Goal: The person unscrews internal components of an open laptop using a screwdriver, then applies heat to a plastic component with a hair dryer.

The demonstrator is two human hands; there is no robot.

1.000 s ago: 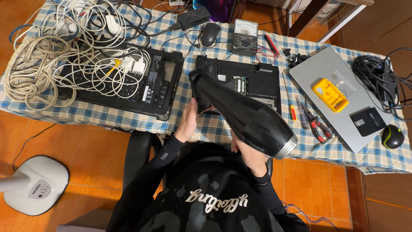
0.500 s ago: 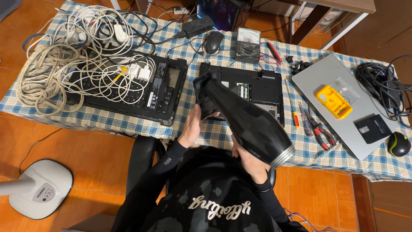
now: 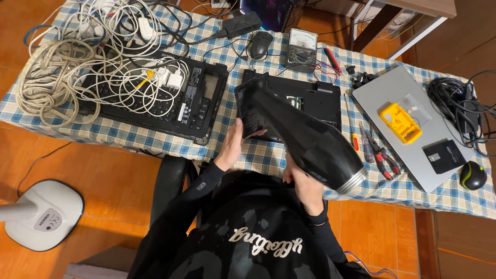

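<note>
Checked tablecloth (image 3: 155,140) crowded: tangled cables (image 3: 93,62) over a black laptop base (image 3: 199,103), opened laptop (image 3: 315,98) directly behind the work, pliers (image 3: 381,157) to the right. Black hair dryer (image 3: 299,137) is held above the table edge (nozzle end lower right). Left hand (image 3: 232,147) is curled around its rear end; right hand (image 3: 305,186) is closed beneath the barrel.

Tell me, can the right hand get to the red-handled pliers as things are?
Probably not right away: the right hand is gripping the black hair dryer, whose barrel hangs between it and the pliers lying uncovered on the tablecloth.
</note>
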